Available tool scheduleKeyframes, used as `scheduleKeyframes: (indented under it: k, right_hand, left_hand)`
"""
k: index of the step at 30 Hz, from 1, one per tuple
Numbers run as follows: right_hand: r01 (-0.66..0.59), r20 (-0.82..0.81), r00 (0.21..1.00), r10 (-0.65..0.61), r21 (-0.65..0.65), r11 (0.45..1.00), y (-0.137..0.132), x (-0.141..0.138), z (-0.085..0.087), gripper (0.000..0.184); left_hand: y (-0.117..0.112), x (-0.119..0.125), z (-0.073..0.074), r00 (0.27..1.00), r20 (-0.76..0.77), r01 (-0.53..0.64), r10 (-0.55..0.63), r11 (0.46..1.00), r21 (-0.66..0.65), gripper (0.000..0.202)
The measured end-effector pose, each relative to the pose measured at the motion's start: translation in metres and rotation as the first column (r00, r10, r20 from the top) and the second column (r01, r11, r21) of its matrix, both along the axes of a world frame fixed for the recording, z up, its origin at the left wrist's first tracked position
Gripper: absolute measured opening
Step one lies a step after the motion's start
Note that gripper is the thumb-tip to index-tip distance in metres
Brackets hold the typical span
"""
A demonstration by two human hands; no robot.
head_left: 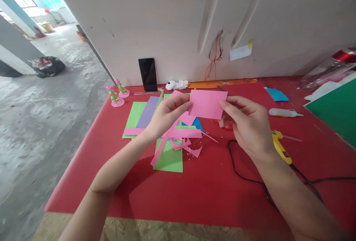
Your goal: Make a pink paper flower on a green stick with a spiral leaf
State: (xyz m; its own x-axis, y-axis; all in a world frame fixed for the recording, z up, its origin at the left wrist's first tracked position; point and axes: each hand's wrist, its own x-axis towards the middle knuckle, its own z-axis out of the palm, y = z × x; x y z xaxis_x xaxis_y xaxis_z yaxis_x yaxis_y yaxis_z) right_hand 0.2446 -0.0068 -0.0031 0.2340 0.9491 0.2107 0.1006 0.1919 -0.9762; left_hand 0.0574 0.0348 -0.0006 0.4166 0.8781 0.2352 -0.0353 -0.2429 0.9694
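A pink paper rectangle (208, 104) is held up above the table between my two hands. My left hand (171, 113) pinches its left edge between thumb and fingers. At the right edge, my right hand (244, 120) grips it the same way, with the thumb on the near face. Below and to the left lie green paper sheets (169, 159), a purple sheet (146, 113) and long pink strips (161, 132). Curved pink offcuts (194, 151) and tiny scraps are scattered beside them. Something red, partly hidden, sits under my right hand.
Two small paper flowers (117, 102) stand at the table's back left corner. A phone (148, 74) leans against the wall. At right are a yellow glue gun (281, 147) with a black cord, a white squeeze bottle (283, 112) and a green board (336, 104). The red table (91, 181) ends at left.
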Motion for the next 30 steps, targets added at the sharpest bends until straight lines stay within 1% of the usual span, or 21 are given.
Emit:
scheduleKeyframes:
  k: [2, 5, 7, 9, 11, 12, 14, 16, 18, 19, 21, 23, 24, 27, 29, 30]
  right_hand:
    - [0.002, -0.004, 1.000, -0.002, 0.012, 1.000, 0.000, 0.001, -0.001, 0.020]
    - [0.036, 0.004, 0.999, -0.037, 0.064, 0.997, 0.001, -0.001, -0.003, 0.018]
    - [0.105, 0.046, 0.993, -0.113, 0.151, 0.983, 0.000, -0.003, -0.005, 0.017]
    - [0.172, 0.136, 0.967, -0.214, 0.267, 0.948, -0.001, -0.005, -0.005, 0.013]
    - [0.187, 0.245, 0.926, -0.286, 0.360, 0.914, -0.002, -0.007, -0.006, 0.012]
    - [0.175, 0.286, 0.912, -0.294, 0.375, 0.910, -0.003, -0.008, -0.006, 0.014]
    - [0.127, 0.351, 0.897, -0.269, 0.379, 0.917, -0.004, -0.008, -0.006, 0.021]
    - [0.049, 0.406, 0.889, -0.211, 0.373, 0.926, -0.005, -0.008, -0.005, 0.028]
    - [-0.048, 0.493, 0.856, -0.157, 0.378, 0.924, -0.005, -0.006, -0.004, 0.039]
    - [-0.091, 0.551, 0.821, -0.153, 0.390, 0.916, -0.005, -0.006, -0.003, 0.045]
    - [-0.155, 0.658, 0.728, -0.191, 0.430, 0.889, -0.005, -0.005, -0.002, 0.053]
    - [-0.206, 0.726, 0.644, -0.242, 0.469, 0.859, -0.005, -0.004, -0.001, 0.051]
    - [-0.225, 0.737, 0.628, -0.251, 0.481, 0.847, -0.005, -0.005, -0.001, 0.049]
    - [-0.274, 0.740, 0.635, -0.222, 0.484, 0.831, -0.007, -0.005, 0.000, 0.042]
    - [-0.289, 0.727, 0.667, -0.162, 0.453, 0.843, -0.009, -0.006, 0.002, 0.037]
    - [-0.285, 0.713, 0.691, -0.120, 0.422, 0.861, -0.010, -0.006, 0.002, 0.034]
  left_hand:
    - [-0.001, -0.001, 0.000, 0.996, 0.069, 0.062, -0.057, 0.996, -0.069, 0.017]
    - [-0.004, -0.001, 0.000, 0.980, 0.161, 0.137, -0.113, 0.980, -0.147, 0.016]
    - [-0.007, 0.000, 0.000, 0.970, 0.200, 0.172, -0.136, 0.969, -0.175, 0.015]
    - [-0.009, 0.001, 0.000, 0.964, 0.220, 0.193, -0.151, 0.964, -0.185, 0.013]
    - [-0.010, 0.002, 0.000, 0.964, 0.220, 0.192, -0.152, 0.965, -0.177, 0.011]
    - [-0.010, 0.003, -0.001, 0.965, 0.214, 0.192, -0.154, 0.966, -0.172, 0.010]
    - [-0.011, 0.003, -0.002, 0.968, 0.189, 0.196, -0.163, 0.966, -0.166, 0.012]
    - [-0.011, 0.004, -0.002, 0.972, 0.153, 0.205, -0.179, 0.963, -0.176, 0.018]
    - [-0.011, 0.004, 0.000, 0.973, 0.107, 0.219, -0.202, 0.957, -0.188, 0.019]
    - [-0.012, 0.003, 0.001, 0.973, 0.084, 0.229, -0.217, 0.954, -0.191, 0.017]
    - [-0.014, 0.003, 0.003, 0.967, 0.050, 0.256, -0.251, 0.948, -0.190, 0.012]
    - [-0.016, 0.003, 0.005, 0.967, 0.013, 0.253, -0.255, 0.949, -0.186, 0.009]
    - [-0.017, 0.003, 0.006, 0.968, -0.010, 0.244, -0.249, 0.954, -0.177, 0.008]
    - [-0.020, 0.002, 0.007, 0.973, -0.078, 0.210, -0.219, 0.971, -0.117, 0.015]
    - [-0.020, 0.002, 0.008, 0.973, -0.094, 0.205, -0.210, 0.977, -0.060, 0.020]
    - [-0.021, 0.002, 0.009, 0.974, -0.100, 0.202, -0.205, 0.979, -0.035, 0.023]
